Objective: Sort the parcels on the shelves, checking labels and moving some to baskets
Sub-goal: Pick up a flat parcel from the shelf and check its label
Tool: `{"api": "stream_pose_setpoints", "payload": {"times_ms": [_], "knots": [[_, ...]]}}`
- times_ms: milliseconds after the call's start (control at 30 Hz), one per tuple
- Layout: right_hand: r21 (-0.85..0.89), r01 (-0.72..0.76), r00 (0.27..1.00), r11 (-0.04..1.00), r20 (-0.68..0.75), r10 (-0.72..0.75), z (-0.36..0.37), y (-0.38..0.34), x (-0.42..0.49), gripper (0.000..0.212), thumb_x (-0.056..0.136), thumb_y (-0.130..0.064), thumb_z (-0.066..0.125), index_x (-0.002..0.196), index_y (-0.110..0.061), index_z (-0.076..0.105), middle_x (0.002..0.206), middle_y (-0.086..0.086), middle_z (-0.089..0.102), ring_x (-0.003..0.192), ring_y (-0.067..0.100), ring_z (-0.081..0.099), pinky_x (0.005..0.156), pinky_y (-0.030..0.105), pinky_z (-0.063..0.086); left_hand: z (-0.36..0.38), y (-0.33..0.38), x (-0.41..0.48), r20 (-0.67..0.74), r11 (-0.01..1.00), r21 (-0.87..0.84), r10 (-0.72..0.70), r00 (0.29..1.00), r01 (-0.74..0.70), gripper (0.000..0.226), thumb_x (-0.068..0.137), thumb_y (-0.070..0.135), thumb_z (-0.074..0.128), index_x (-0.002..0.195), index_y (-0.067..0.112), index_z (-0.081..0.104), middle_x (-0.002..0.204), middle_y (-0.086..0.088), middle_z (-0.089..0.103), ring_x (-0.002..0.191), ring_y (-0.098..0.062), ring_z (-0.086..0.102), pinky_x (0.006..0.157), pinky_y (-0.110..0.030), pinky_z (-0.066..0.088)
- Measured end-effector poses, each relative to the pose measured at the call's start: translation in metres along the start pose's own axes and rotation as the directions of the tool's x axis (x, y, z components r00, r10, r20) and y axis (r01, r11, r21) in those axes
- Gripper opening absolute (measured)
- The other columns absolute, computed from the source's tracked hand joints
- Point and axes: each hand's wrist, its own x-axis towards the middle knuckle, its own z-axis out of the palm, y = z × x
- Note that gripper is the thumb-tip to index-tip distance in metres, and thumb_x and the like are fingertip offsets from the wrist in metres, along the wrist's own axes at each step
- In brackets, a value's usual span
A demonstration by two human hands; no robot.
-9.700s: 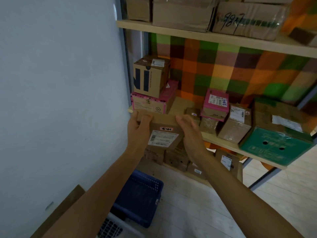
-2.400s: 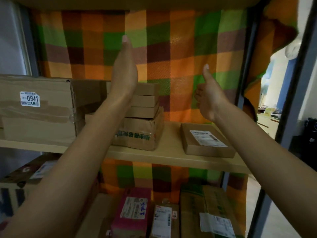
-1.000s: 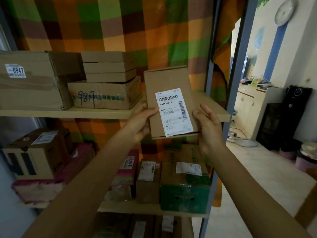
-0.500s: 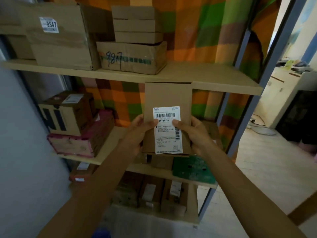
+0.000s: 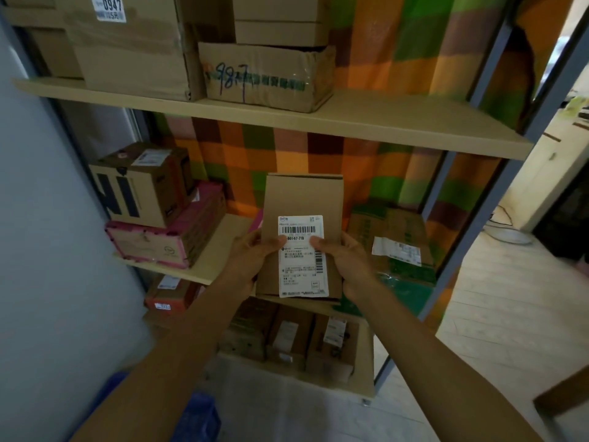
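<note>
**Two hands hold a flat parcel up in front of the shelves**

At the far left, a big brown box with a sticker that says 0947 sits on the top shelf. Just to its right is a box with 987 written on it. Some flat boxes are stacked on top of that one.

Lower down, on the middle shelf, a brown box with big dark letters sits on a pink box. Under them is a reddish box. At the very bottom a bit of a blue basket shows, but it is blurry.

In the middle, the left hand grips the left edge of a flat brown parcel. Its thumb rests on the white label. The parcel stands upright in the air, in front of the middle shelf. The label has a barcode and a number that ends in 67-710. The right hand grips the right edge, with its thumb on the label too.

Below the hands, small brown boxes stand side by side on the bottom shelf.

To the right, a box with green print sits on the middle shelf, just beside the right hand. A checked cloth hangs behind the shelves. A grey metal post holds up the right side. Past it is a pale wood floor.
</note>
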Motion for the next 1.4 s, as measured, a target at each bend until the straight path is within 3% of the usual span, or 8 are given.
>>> {"api": "stream_pose_setpoints", "payload": {"times_ms": [200, 367, 567, 700, 967, 1167, 1300, 1400], "knots": [[-0.063, 0.040, 0.993, 0.997, -0.112, -0.047, 0.003, 0.010, 0.000, 0.030, 0.090, -0.012, 0.072, 0.117, -0.017, 0.061, 0.120, 0.006, 0.069, 0.089, 0.017, 0.067, 0.071, 0.032, 0.056, 0.015, -0.023, 0.008, 0.060, 0.916, 0.331, 0.222, 0.973, -0.229, 0.058, 0.083, 0.027, 0.077, 0.132, 0.017, 0.048, 0.116, 0.009, 0.065, 0.106, -0.015, 0.067, 0.075, -0.023, 0.059], [0.007, -0.088, 0.996, 0.996, 0.010, 0.088, 0.004, 0.004, -0.006, 0.031, 0.100, -0.046, 0.051, 0.123, -0.028, 0.062, 0.115, -0.002, 0.068, 0.099, 0.015, 0.065, 0.080, 0.034, 0.054, 0.026, -0.027, 0.006, 0.173, 0.930, 0.362, 0.000, 0.985, -0.064, 0.126, 0.045, 0.074, 0.080, 0.148, 0.024, 0.029, 0.130, 0.005, 0.058, 0.110, -0.014, 0.063, 0.083, -0.030, 0.057], [-0.067, -0.045, 0.996, 0.997, 0.073, 0.050, -0.007, 0.010, -0.003, 0.044, 0.089, -0.048, 0.067, 0.127, -0.024, 0.063, 0.127, 0.002, 0.066, 0.116, 0.021, 0.062, 0.106, 0.049, 0.047, 0.032, -0.029, -0.004, 0.331, 0.988, 0.151, -0.026, 0.943, -0.026, 0.058, 0.078, 0.041, 0.069, 0.129, 0.044, 0.042, 0.127, 0.009, 0.063, 0.103, -0.004, 0.066, 0.079, -0.022, 0.054], [-0.052, -0.084, 0.980, 0.995, 0.176, 0.092, -0.010, 0.011, -0.001, 0.094, 0.062, -0.068, 0.078, 0.142, -0.029, 0.049, 0.137, 0.003, 0.059, 0.128, 0.026, 0.054, 0.109, 0.053, 0.044, 0.031, -0.033, -0.007, 0.428, 0.997, 0.071, -0.037, 0.903, 0.007, 0.056, 0.085, 0.040, 0.061, 0.139, 0.033, 0.047, 0.114, 0.009, 0.071, 0.109, -0.015, 0.066, 0.085, -0.035, 0.054], [-0.086, -0.030, 0.984, 0.996, 0.170, 0.045, -0.008, 0.007, -0.001, 0.032, 0.090, -0.044, 0.064, 0.117, -0.025, 0.059, 0.110, 0.002, 0.064, 0.099, 0.016, 0.063, 0.079, 0.033, 0.052, 0.034, -0.039, -0.005, 0.440, 0.997, -0.002, -0.062, 0.896, 0.071, 0.094, 0.061, 0.055, 0.072, 0.146, 0.027, 0.043, 0.129, -0.003, 0.063, 0.125, -0.028, 0.055, 0.096, -0.047, 0.050], [-0.060, -0.032, 0.998, 0.998, 0.053, 0.035, -0.002, 0.018, 0.006, 0.105, 0.062, -0.068, 0.080, 0.148, -0.026, 0.038, 0.140, 0.001, 0.055, 0.123, 0.021, 0.056, 0.104, 0.041, 0.046, 0.034, -0.035, -0.003, 0.317, 0.994, 0.028, -0.109, 0.942, 0.105, 0.021, 0.095, 0.034, 0.056, 0.115, 0.037, 0.062, 0.118, 0.001, 0.068, 0.116, -0.024, 0.061, 0.103, -0.049, 0.048], [-0.063, 0.048, 0.997, 0.997, -0.065, -0.052, -0.012, 0.030, 0.011, 0.077, 0.081, -0.042, 0.078, 0.145, -0.023, 0.040, 0.132, -0.006, 0.054, 0.118, 0.013, 0.053, 0.096, 0.028, 0.044, 0.034, -0.031, 0.000, 0.263, 0.986, 0.166, -0.046, 0.964, 0.001, 0.032, 0.094, 0.026, 0.064, 0.124, 0.035, 0.056, 0.119, 0.008, 0.065, 0.110, -0.012, 0.061, 0.093, -0.033, 0.051], [-0.001, 0.037, 0.988, 0.999, -0.147, -0.036, -0.019, 0.031, 0.011, 0.041, 0.088, -0.029, 0.074, 0.121, -0.024, 0.050, 0.104, -0.013, 0.059, 0.090, 0.003, 0.058, 0.067, 0.014, 0.047, 0.029, -0.032, 0.002, 0.155, 0.993, 0.116, -0.047, 0.987, 0.029, 0.041, 0.095, 0.014, 0.061, 0.131, 0.029, 0.048, 0.113, 0.007, 0.063, 0.103, -0.014, 0.062, 0.080, -0.029, 0.053]]}}
